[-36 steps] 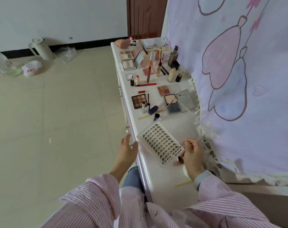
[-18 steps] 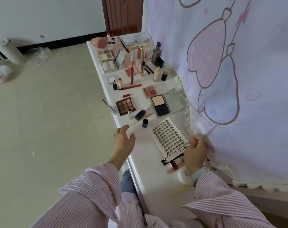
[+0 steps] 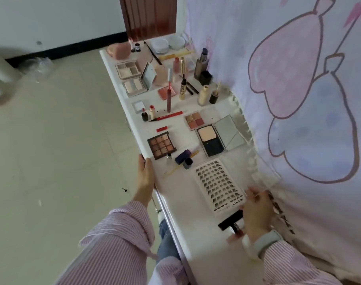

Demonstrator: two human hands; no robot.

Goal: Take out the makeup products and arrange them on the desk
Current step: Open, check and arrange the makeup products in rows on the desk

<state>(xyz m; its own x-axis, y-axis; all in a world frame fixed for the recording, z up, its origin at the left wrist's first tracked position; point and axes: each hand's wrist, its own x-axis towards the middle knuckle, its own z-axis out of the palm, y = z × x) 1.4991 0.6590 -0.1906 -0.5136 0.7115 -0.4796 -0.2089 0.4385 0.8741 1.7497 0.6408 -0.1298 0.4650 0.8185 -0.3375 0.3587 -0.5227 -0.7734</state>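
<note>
Already most of the makeup lies spread along the narrow white desk [image 3: 175, 202], and the placing looks deliberate: flat palettes lie open where their colours can be read, tall bottles stand at the back by the curtain [image 3: 299, 99], out of reach of a stray elbow.

Nearest the person is the lash tray [image 3: 219, 187], lying flat and slightly askew. The right hand [image 3: 256, 212] rests at its near corner with the fingers curled, and a thin pale stick shows at the fingertips [image 3: 250, 191] (too blurred to name, and I cannot tell whether the grip is closed on it or on the tray's edge). Just below the hand lies a black strip [image 3: 230, 222], partly hidden.

The left hand [image 3: 144, 175] lies along the desk's front edge, fingers straight and holding nothing, probably steadying the person.

Further back sit the nine-pan palette [image 3: 162, 145], the open powder compact [image 3: 210, 141] with its mirror tilted toward the curtain, and a small navy bottle [image 3: 184, 159]. In my judgement the lash tray is being squared up.
</note>
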